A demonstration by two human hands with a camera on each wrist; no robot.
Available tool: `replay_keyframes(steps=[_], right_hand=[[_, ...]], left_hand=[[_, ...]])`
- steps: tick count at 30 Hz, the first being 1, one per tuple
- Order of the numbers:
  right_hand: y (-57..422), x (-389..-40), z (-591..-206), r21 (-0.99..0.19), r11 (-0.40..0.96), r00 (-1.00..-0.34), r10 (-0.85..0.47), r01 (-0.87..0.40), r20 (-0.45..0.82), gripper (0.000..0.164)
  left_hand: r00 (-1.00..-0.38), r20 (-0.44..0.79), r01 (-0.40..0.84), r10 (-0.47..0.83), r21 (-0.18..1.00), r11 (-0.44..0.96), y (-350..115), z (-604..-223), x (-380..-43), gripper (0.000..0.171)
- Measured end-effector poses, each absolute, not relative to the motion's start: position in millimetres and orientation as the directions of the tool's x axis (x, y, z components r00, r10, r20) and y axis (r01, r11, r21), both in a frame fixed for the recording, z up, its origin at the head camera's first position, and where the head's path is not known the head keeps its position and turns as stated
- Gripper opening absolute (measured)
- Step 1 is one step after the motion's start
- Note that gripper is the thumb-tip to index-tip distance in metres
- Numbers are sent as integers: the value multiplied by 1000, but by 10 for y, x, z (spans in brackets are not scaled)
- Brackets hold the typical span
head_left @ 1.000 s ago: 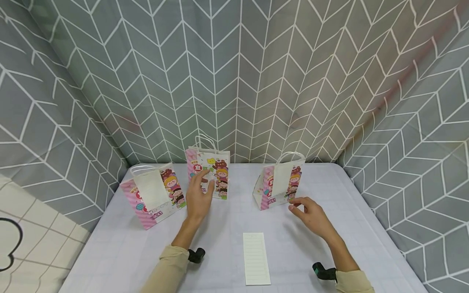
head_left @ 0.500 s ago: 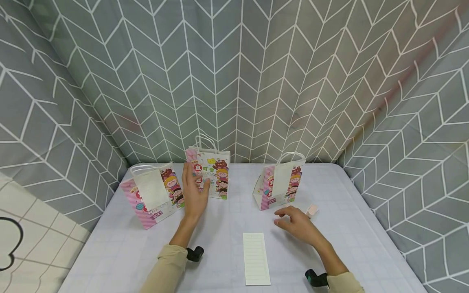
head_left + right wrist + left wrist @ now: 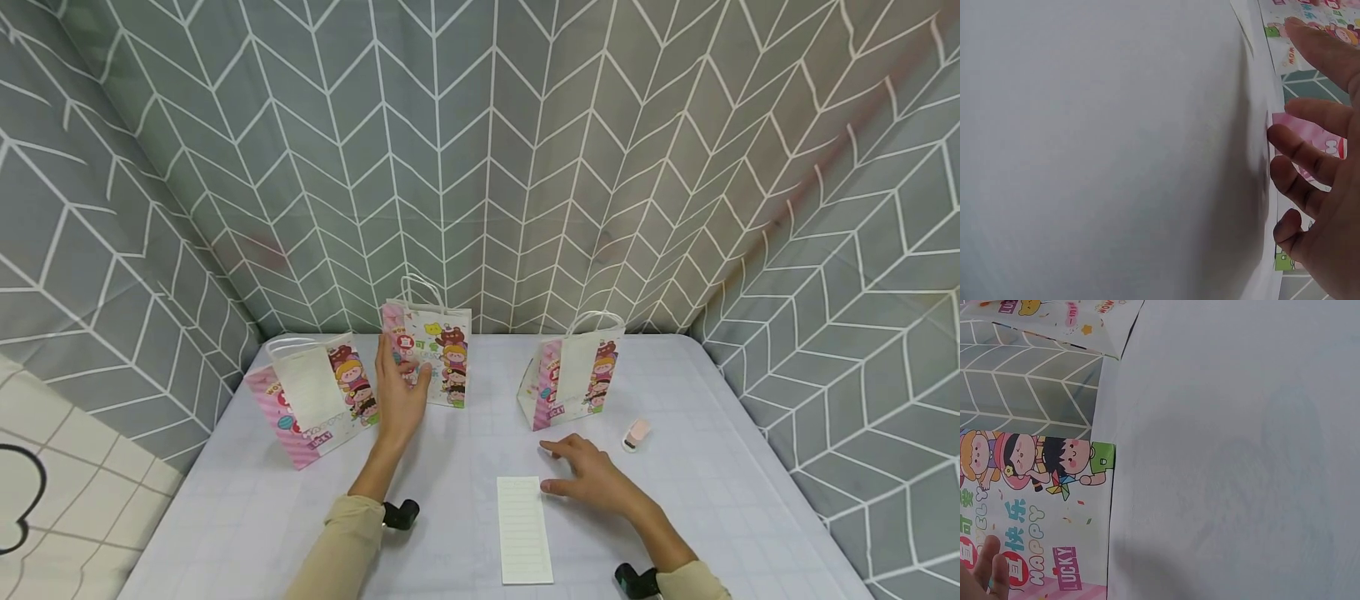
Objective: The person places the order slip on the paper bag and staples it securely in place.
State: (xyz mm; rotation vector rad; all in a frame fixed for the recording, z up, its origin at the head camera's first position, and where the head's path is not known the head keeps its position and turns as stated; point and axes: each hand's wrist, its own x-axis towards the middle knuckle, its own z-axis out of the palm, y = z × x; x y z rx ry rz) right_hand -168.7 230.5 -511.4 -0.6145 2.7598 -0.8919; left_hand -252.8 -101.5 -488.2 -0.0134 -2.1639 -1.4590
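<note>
My left hand (image 3: 402, 400) is at the left part of the middle paper gift bag (image 3: 444, 354), fingers extended along its side and thumb in front. In the left wrist view, its fingertips (image 3: 999, 570) overlap the printed front. My right hand (image 3: 592, 477) holds nothing. Its fingers are spread and slightly bent, with the thumb close to the upper right corner of a lined paper strip (image 3: 525, 533). In the right wrist view, the right fingers (image 3: 1319, 115) are separated over the white cloth. A small pink-and-white object (image 3: 636, 435) lies beyond the right hand.
Two similar bags, the left one (image 3: 303, 446) and the right one (image 3: 573, 412), stand to either side, each with a blank pale panel on its front. A white-clothed table (image 3: 720, 500) carries everything. Grey zigzag-patterned curtains (image 3: 480, 167) enclose the back and sides.
My right hand has left the right bag, moving left and nearer to the paper strip, uncovering the small pink-and-white object. My left hand has shifted from the middle bag's front to its left side.
</note>
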Motion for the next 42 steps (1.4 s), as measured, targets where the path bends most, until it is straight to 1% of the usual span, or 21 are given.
replay_keyframes(steps=[7, 14, 23, 27, 35, 42], right_hand=[[2245, -1663, -5147, -556, 756, -895, -444, -345, -49, 70], [2211, -1655, -5154, -559, 754, -893, -446, -345, -51, 58], [2195, -1628, -5140, -563, 755, -900, -434, -336, -46, 48], [2179, -1624, -5138, -569, 753, -899, -435, -330, -55, 48], [2162, -1611, -5145, -543, 779, -907, -416, -315, -71, 51], [2127, -1579, -5162, -539, 769, -899, -436, -345, -46, 56]], left_hand=[[-869, 412, 280, -274, 866, 415, -996, -4867, -2518, 86], [-855, 435, 294, -282, 856, 426, -999, -4858, -2536, 85], [-874, 382, 238, -299, 875, 421, -965, -4832, -2535, 84], [-872, 378, 228, -310, 876, 425, -952, -4822, -2527, 81], [-869, 378, 236, -319, 883, 405, -950, -4805, -2526, 75], [-863, 377, 228, -337, 885, 405, -953, -4786, -2510, 74]])
